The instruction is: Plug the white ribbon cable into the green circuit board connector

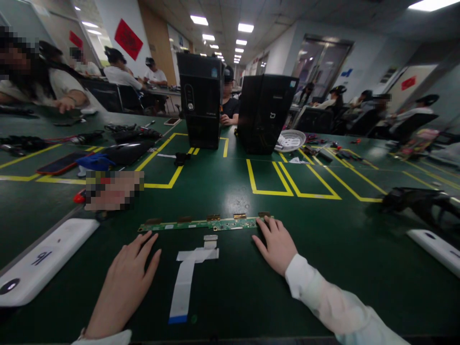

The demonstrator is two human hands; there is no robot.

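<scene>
We have the long, narrow green circuit board strip [196,225] lying crosswise on the dark green tabletop [230,302], ahead of us and roughly between our hands, brown-gold tabs along its far edge. Our right hand [278,244] is palm down, fingers loosely spread, fingertips over the strip's right end, thumb clear on the near side. Our left hand [124,273] is also palm down, fingers a bit apart, tips at the near edge of the left end; can't tell if they actually touch. Neither hand is pinching anything. Near side of the strip: white flat ribbon cable [183,287] with a crosspiece, blue end toward us, silvery connector [210,237] pointing at the board but apart from it. Further out, we have a white slab-like casing [46,258] at left and a similar white casing [434,249] at right. Beyond the yellow tape outlines [273,193], two black computer towers [201,100] stand upright, white plastic basket [291,140] beside the right one, person in dark top [232,106] visible between them.
</scene>
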